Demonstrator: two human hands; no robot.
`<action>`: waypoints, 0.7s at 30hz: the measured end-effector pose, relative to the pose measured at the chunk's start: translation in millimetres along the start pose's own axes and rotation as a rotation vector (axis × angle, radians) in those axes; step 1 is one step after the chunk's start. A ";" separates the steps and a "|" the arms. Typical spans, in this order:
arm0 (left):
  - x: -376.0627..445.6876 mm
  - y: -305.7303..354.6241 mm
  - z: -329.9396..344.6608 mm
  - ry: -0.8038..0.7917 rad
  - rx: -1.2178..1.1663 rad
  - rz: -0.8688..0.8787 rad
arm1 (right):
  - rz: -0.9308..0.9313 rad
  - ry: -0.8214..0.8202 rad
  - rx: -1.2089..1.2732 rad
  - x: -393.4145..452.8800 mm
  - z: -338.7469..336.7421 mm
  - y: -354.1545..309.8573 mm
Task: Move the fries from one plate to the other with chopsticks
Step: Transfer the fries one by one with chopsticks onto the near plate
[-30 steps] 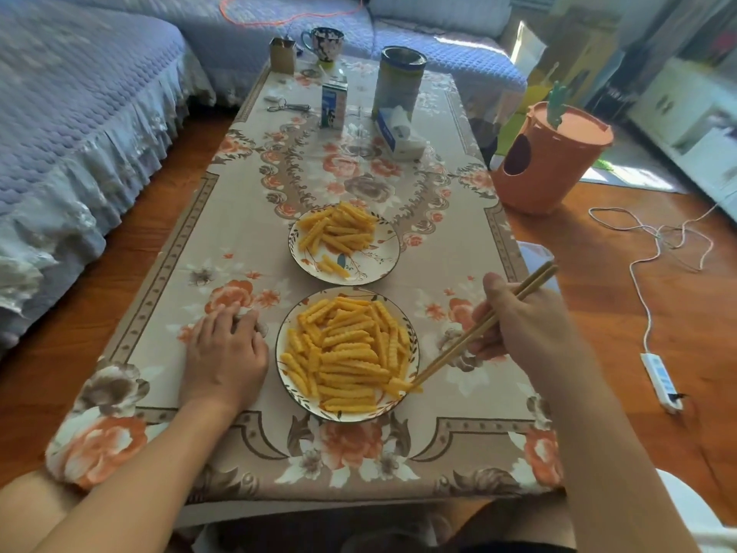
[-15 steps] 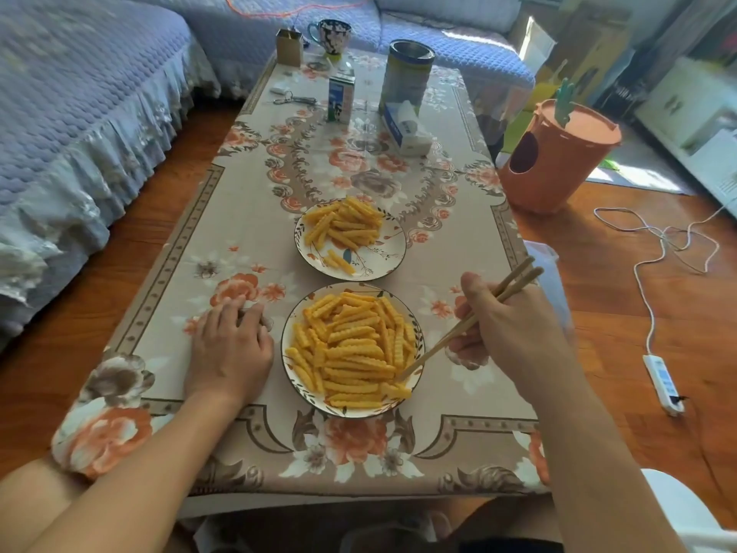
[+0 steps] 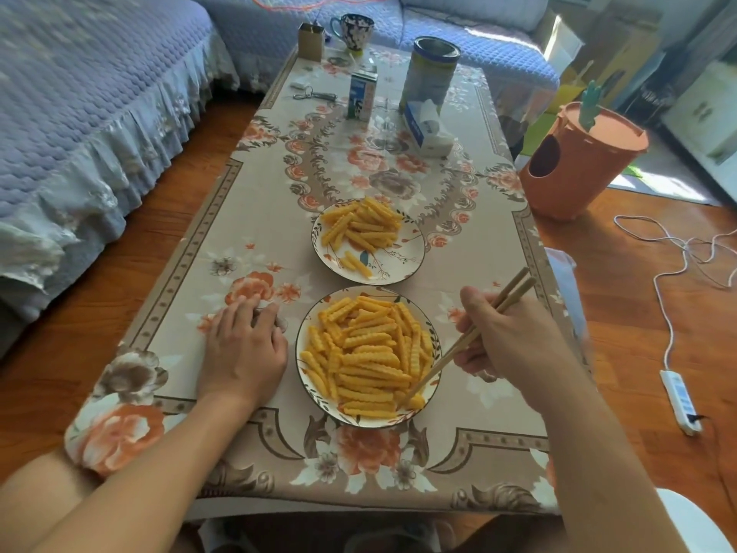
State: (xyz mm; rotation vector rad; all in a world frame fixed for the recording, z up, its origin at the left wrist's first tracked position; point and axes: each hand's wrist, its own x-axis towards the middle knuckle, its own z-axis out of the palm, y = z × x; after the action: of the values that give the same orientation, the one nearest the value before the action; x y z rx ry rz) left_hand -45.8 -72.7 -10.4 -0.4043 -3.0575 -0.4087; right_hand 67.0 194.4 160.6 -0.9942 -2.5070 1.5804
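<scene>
The chopsticks [image 3: 466, 342] have dipped again to the near-right edge of the near plate [image 3: 303, 367], their tips now at a crinkle-cut fry [image 3: 414, 401] by the rim, much where they were a second ago after lifting slightly inward half a second back; nothing has left the plate, so this reads as a re-aimed pick not yet secured. Whether the tips have closed on that fry I cannot tell. The right hand [image 3: 506, 345] curls around the sticks in a firm hold. The left hand [image 3: 243, 345] stays flat on the tablecloth [image 3: 247, 249] just beside the plate, holding nothing. The far plate [image 3: 410, 253] carries a smaller heap of fries. Further back stand a carton [image 3: 362, 95], a tin [image 3: 430, 73] and a tissue pack [image 3: 427, 127]; their print is too blurred to read.
</scene>
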 end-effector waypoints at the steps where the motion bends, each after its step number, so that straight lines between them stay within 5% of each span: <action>1: -0.3 0.2 -0.2 -0.003 0.002 0.004 | 0.003 -0.003 0.016 1.4 -4.5 -1.8; 8: 0.9 -1.2 0.5 -0.017 0.013 0.002 | -0.195 0.205 0.257 34.1 -7.0 -29.0; 16: 1.1 -3.7 1.7 -0.011 0.011 0.002 | -0.489 0.212 0.073 85.6 79.9 -27.6; 21: 1.1 -2.6 3.9 -0.025 0.016 0.008 | -0.480 0.228 0.043 94.9 92.3 -23.9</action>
State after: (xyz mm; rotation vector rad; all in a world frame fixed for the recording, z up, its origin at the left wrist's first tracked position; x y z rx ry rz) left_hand -47.6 -73.9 -14.8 -0.4233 -3.0799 -0.3812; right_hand -51.5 162.3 105.7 -0.4783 -2.3103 1.2892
